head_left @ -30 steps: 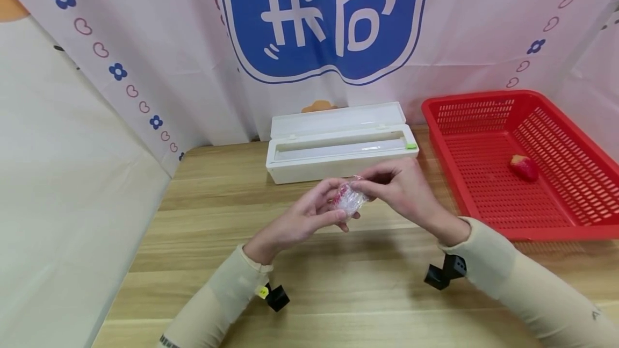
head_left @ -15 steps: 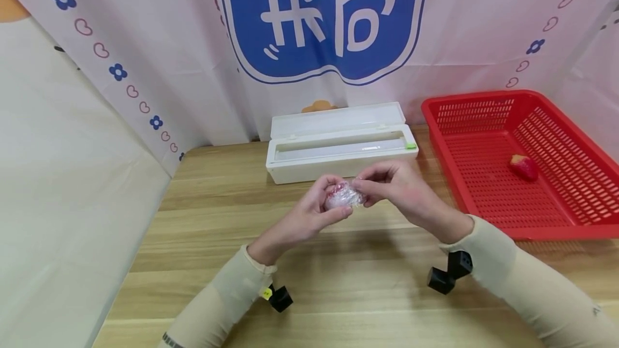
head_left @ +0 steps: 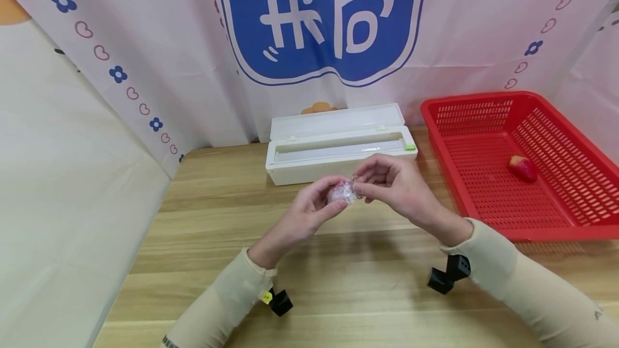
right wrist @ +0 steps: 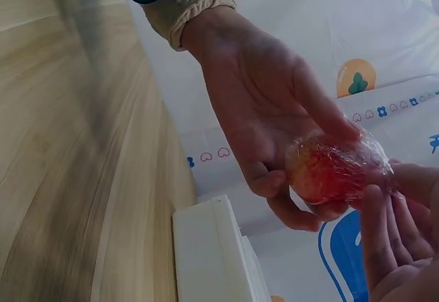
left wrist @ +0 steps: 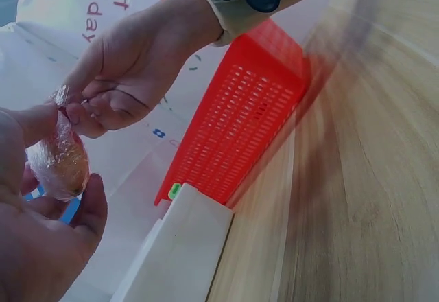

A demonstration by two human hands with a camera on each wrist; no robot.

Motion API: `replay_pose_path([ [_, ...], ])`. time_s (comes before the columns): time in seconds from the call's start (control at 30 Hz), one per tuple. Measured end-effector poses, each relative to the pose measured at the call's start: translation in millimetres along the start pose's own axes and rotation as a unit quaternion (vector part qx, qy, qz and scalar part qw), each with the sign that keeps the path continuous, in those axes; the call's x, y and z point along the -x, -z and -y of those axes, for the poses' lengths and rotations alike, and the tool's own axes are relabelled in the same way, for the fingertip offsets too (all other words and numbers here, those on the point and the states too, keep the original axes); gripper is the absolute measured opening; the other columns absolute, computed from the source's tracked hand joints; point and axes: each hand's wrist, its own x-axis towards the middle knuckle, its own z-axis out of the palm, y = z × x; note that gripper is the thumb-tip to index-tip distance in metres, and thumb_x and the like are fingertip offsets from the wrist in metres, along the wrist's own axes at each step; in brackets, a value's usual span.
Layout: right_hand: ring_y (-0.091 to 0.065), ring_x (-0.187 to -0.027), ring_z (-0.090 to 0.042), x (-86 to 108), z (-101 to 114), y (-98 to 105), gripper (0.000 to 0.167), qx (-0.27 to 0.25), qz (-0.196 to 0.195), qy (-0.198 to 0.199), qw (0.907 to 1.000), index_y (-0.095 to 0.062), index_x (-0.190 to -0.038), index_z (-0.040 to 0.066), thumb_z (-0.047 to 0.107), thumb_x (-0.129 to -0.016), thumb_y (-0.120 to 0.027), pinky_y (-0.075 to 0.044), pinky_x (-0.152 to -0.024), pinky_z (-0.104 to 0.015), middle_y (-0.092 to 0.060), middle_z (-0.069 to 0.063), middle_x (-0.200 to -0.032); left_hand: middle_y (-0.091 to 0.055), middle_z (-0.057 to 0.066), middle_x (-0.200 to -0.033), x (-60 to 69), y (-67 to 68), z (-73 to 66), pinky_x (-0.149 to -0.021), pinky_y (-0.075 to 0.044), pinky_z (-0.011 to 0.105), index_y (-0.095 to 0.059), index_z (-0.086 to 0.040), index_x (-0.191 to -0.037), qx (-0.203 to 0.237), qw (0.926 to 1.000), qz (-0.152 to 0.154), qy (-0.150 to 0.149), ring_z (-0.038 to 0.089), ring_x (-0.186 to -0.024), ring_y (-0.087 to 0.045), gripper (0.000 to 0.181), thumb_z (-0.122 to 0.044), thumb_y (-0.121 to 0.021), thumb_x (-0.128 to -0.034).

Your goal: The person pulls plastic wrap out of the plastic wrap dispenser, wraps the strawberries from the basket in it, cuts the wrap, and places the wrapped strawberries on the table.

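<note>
Between the left hand (head_left: 306,211), gripping it, and right hand (head_left: 405,191), pinching its film (right wrist: 374,154), one fruit (right wrist: 321,178) looks nearly wrapped, while to their right another fruit (head_left: 523,168) lies apparently unwrapped in a basket (head_left: 570,234).

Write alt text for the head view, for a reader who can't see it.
A person's left hand holds a small reddish item wrapped in clear film while the right hand pinches the film at one side, above a wooden table. Behind the hands sits an open white box; to the right, a red basket contains a red piece with a yellowish end.
</note>
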Motion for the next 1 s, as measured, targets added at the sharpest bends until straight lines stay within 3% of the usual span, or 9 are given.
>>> replay_pose_path([
  [0.07,-0.069,-0.072,-0.017,0.1,-0.5,-1.0,0.03,-0.009,-0.006,0.013,0.9999,-0.058,-0.111,0.0,0.001,-0.086,-0.074,-0.062,-0.063,-0.036,-0.069,-0.003,-0.09,-0.055,0.02,-0.133,-0.1,0.4,0.3,-0.093,-0.054,0.022,-0.047,-0.002,-0.139,-0.006,1.0,-0.007,0.001,0.015,-0.112,-0.06,0.041,-0.009,-0.056,-0.0995],
  [0.17,-0.069,-0.072,-0.017,0.7,-1.0,-2.4,0.037,-0.009,-0.016,0.039,0.9991,-0.053,-0.115,0.003,-0.002,-0.085,-0.074,-0.061,-0.059,-0.035,-0.065,-0.004,-0.096,-0.056,0.025,-0.133,0.5,0.8,0.6,-0.093,-0.054,0.023,-0.041,-0.002,-0.141,0.021,0.9998,-0.008,0.0,0.017,-0.111,-0.061,0.044,-0.007,-0.055,-0.1001],
  [0.3,-0.07,-0.072,-0.017,3.0,-1.2,-3.6,0.035,0.037,-0.024,0.102,0.9938,-0.063,-0.117,0.004,-0.002,-0.084,-0.074,-0.058,-0.053,-0.032,-0.058,-0.004,-0.109,-0.054,0.029,-0.131,0.3,-0.6,0.4,-0.091,-0.055,0.024,-0.035,0.001,-0.134,0.066,0.9977,0.005,-0.011,0.013,-0.107,-0.063,0.039,-0.005,-0.053,-0.1007],
  [0.43,-0.067,-0.068,-0.014,3.9,-1.2,-3.5,0.027,0.089,-0.028,0.152,0.9839,-0.074,-0.111,0.003,-0.001,-0.084,-0.074,-0.056,-0.052,-0.026,-0.061,-0.006,-0.113,-0.051,0.022,-0.131,-0.9,-2.6,-1.0,-0.09,-0.056,0.024,-0.038,0.002,-0.128,0.067,0.9974,0.007,-0.025,0.012,-0.106,-0.065,0.03,-0.005,-0.051,-0.1015],
  [0.57,-0.064,-0.067,-0.013,3.1,-1.7,-2.8,0.021,0.103,-0.029,0.14,0.9844,-0.077,-0.105,0.004,0.0,-0.085,-0.074,-0.057,-0.054,-0.026,-0.068,-0.008,-0.105,-0.048,0.017,-0.131,-1.2,-2.4,-2.0,-0.091,-0.056,0.025,-0.037,0.002,-0.13,0.071,0.997,-0.003,-0.029,0.014,-0.107,-0.064,0.032,-0.002,-0.049,-0.1009],
  [0.77,-0.067,-0.071,-0.012,3.6,-3.6,-2.3,0.02,0.096,-0.036,0.11,0.9886,-0.077,-0.105,0.004,0.002,-0.085,-0.074,-0.06,-0.058,-0.029,-0.069,-0.007,-0.103,-0.051,0.023,-0.133,-1.6,-2.5,-1.1,-0.091,-0.057,0.029,-0.027,-0.001,-0.134,0.086,0.9951,-0.01,-0.048,0.022,-0.11,-0.066,0.037,-0.003,-0.047,-0.1023],
  [1.0,-0.066,-0.07,-0.013,4.2,-4.7,-4.7,0.024,0.092,-0.05,0.101,0.9893,-0.076,-0.109,0.007,0.004,-0.085,-0.075,-0.059,-0.057,-0.029,-0.069,-0.006,-0.104,-0.056,0.032,-0.126,-3.2,-2.0,1.3,-0.092,-0.058,0.032,-0.04,-0.005,-0.126,0.09,0.9944,-0.026,-0.049,0.015,-0.106,-0.068,0.024,-0.011,-0.046,-0.1045],
])
